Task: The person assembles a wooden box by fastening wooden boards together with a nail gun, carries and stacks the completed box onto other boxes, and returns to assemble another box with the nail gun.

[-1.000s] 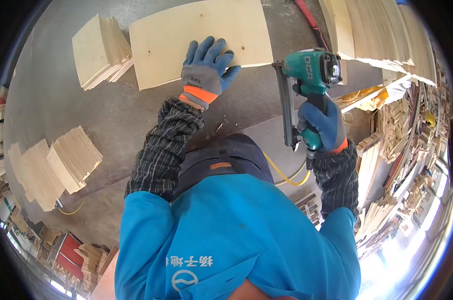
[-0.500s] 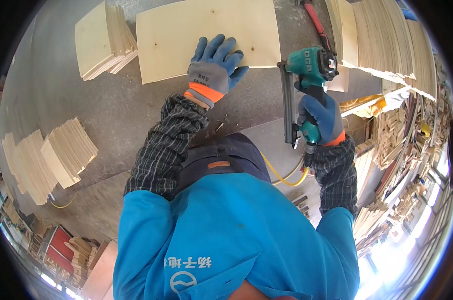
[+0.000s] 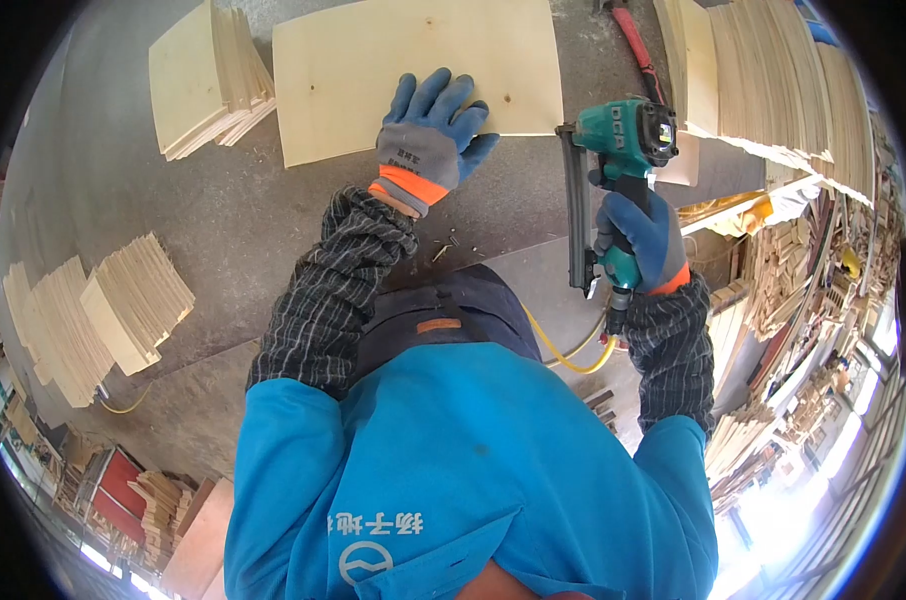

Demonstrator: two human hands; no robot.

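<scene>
Right hand, two o'clock, wrapped around a green-and-black nail gun; left hand, fingers spread, on a pale, knotted board at twelve o'clock; grey tabletop beneath; wood piles beyond at three o'clock.

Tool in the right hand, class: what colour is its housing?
The tool's housing is teal, clearest in the head view.
</scene>
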